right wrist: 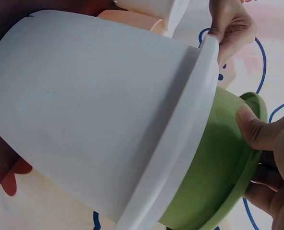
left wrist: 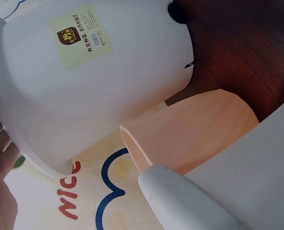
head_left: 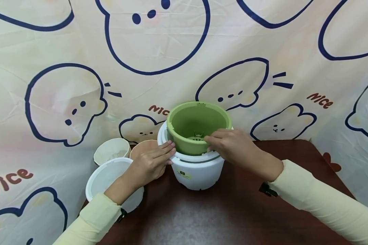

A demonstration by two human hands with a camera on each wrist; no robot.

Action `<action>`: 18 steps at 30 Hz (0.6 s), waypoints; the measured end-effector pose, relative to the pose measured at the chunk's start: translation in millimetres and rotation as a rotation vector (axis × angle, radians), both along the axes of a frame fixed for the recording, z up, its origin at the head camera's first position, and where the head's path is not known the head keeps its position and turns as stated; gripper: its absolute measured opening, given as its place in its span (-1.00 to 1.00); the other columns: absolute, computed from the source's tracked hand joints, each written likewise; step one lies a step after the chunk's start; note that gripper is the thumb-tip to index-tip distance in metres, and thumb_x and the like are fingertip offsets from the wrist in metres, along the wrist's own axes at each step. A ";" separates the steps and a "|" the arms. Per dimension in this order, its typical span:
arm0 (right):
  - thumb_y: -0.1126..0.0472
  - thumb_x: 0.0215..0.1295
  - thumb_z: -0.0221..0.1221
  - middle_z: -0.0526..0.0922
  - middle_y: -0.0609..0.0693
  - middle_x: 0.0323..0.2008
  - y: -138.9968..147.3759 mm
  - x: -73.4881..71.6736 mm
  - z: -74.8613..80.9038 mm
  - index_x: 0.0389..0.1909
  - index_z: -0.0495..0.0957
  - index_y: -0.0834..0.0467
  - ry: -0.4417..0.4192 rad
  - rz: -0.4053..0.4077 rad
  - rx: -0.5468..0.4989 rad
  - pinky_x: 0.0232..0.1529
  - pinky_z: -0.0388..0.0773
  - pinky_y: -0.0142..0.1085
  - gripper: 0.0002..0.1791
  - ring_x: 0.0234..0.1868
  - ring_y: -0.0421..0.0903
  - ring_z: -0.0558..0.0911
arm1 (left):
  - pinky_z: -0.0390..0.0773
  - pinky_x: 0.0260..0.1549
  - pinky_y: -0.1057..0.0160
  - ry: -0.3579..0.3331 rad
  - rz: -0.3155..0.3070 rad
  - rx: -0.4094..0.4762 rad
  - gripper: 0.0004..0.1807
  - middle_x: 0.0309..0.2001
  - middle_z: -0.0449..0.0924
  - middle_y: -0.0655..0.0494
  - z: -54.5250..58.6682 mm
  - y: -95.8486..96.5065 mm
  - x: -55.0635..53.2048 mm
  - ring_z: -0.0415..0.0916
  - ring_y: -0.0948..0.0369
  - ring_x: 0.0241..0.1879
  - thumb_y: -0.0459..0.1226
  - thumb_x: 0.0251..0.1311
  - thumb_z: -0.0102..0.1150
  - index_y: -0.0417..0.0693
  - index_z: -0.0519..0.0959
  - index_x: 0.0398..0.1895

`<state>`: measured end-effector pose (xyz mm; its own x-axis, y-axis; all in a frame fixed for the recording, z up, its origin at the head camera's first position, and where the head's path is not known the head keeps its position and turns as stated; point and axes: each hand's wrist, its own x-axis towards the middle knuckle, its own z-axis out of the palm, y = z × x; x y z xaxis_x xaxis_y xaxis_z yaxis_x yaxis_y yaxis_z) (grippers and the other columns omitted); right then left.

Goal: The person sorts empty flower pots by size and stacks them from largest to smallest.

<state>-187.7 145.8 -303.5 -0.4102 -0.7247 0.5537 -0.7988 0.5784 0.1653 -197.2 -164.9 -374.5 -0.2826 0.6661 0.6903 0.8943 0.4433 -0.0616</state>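
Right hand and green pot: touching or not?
Touching. The right wrist view shows the right hand pinching the green pot at its rim, thumb against the outer wall.

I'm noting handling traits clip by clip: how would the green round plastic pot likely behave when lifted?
The green round plastic pot is probably stiff: it shows no bend where the right hand pinches its rim. It looks hollow and thin-walled, so likely light for its size. Its smooth side may feel somewhat slippery.
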 end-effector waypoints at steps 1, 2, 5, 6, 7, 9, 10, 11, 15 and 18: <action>0.19 0.19 0.45 0.80 -0.03 -0.31 -0.7 -0.2 0.9 -0.12 0.76 0.16 -0.012 -0.004 0.007 -0.31 0.76 -0.26 -0.75 -0.23 -0.10 0.79 | 0.67 0.11 0.05 -0.002 0.002 0.000 -0.54 0.09 0.72 -0.20 0.4 -0.2 0.2 0.67 -0.08 0.17 -0.43 0.03 0.50 -0.35 0.70 0.06; 0.19 0.20 0.45 0.80 -0.02 -0.30 -1.2 -0.6 1.3 -0.11 0.76 0.17 -0.021 -0.009 0.013 -0.31 0.76 -0.26 -0.75 -0.22 -0.10 0.79 | 0.67 0.12 0.05 -0.004 0.004 -0.001 -0.54 0.10 0.72 -0.20 1.0 -0.2 0.6 0.67 -0.08 0.18 -0.43 0.02 0.51 -0.35 0.70 0.06; 0.19 0.23 0.42 0.81 0.00 -0.28 -2.0 -2.2 1.0 -0.10 0.76 0.19 -0.039 -0.023 0.023 -0.29 0.76 -0.25 -0.75 -0.21 -0.09 0.80 | 0.67 0.11 0.05 -0.008 0.008 0.000 -0.53 0.10 0.72 -0.20 1.6 -0.4 1.2 0.66 -0.07 0.18 -0.43 0.01 0.51 -0.35 0.70 0.06; 0.19 0.23 0.41 0.81 0.01 -0.28 -2.3 -2.7 0.6 -0.09 0.76 0.19 -0.042 -0.028 0.024 -0.29 0.76 -0.24 -0.74 -0.20 -0.09 0.80 | 0.67 0.11 0.06 -0.007 0.009 0.001 -0.53 0.09 0.72 -0.20 1.4 -0.4 1.3 0.67 -0.08 0.17 -0.43 0.01 0.51 -0.35 0.70 0.06; 0.18 0.24 0.41 0.81 0.01 -0.27 -2.5 -2.9 0.2 -0.09 0.77 0.19 -0.043 -0.030 0.025 -0.29 0.76 -0.24 -0.74 -0.20 -0.08 0.80 | 0.68 0.10 0.06 -0.005 0.010 0.001 -0.53 0.09 0.72 -0.20 1.2 -0.3 1.4 0.67 -0.08 0.17 -0.43 0.00 0.51 -0.35 0.70 0.05; 0.18 0.25 0.40 0.82 0.01 -0.26 -3.4 -3.3 -0.2 -0.08 0.77 0.18 -0.051 -0.033 0.024 -0.28 0.77 -0.23 -0.75 -0.19 -0.07 0.80 | 0.68 0.09 0.07 -0.002 0.014 0.002 -0.53 0.09 0.72 -0.20 0.4 -0.2 1.5 0.68 -0.08 0.16 -0.43 0.00 0.52 -0.35 0.70 0.05; 0.18 0.26 0.39 0.82 0.01 -0.25 -4.2 -3.1 0.0 -0.08 0.77 0.18 -0.055 -0.032 0.025 -0.28 0.77 -0.22 -0.75 -0.18 -0.07 0.81 | 0.68 0.09 0.07 0.001 0.017 0.001 -0.53 0.08 0.72 -0.20 -0.2 -0.4 1.6 0.68 -0.08 0.16 -0.42 0.00 0.52 -0.34 0.70 0.05; 0.18 0.27 0.38 0.82 0.01 -0.24 -4.9 -3.1 0.3 -0.08 0.78 0.17 -0.061 -0.029 0.026 -0.27 0.77 -0.22 -0.76 -0.17 -0.07 0.81 | 0.68 0.09 0.07 0.003 0.019 0.001 -0.54 0.08 0.72 -0.20 -0.6 -0.6 1.5 0.68 -0.08 0.15 -0.42 0.00 0.52 -0.34 0.70 0.05; 0.19 0.30 0.35 0.82 0.00 -0.25 -7.4 -3.1 0.3 -0.09 0.77 0.16 -0.071 -0.021 0.034 -0.28 0.77 -0.21 -0.79 -0.17 -0.07 0.80 | 0.67 0.10 0.08 0.019 0.025 -0.002 -0.59 0.10 0.72 -0.18 -1.0 -1.7 2.4 0.67 -0.08 0.16 -0.38 0.11 0.47 -0.32 0.70 0.06; 0.20 0.33 0.33 0.81 0.00 -0.27 -8.5 -3.1 -0.7 -0.09 0.77 0.16 -0.081 -0.028 0.043 -0.29 0.76 -0.22 -0.80 -0.19 -0.08 0.80 | 0.67 0.12 0.08 0.046 0.027 -0.006 -0.69 0.11 0.72 -0.18 -1.2 -1.9 2.8 0.67 -0.08 0.17 -0.30 0.37 0.28 -0.32 0.70 0.07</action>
<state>-190.8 137.3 -304.2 -0.4731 -0.7347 0.4862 -0.7941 0.5946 0.1258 -194.5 -166.8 -375.7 -0.2687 0.6631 0.6987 0.8780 0.4669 -0.1054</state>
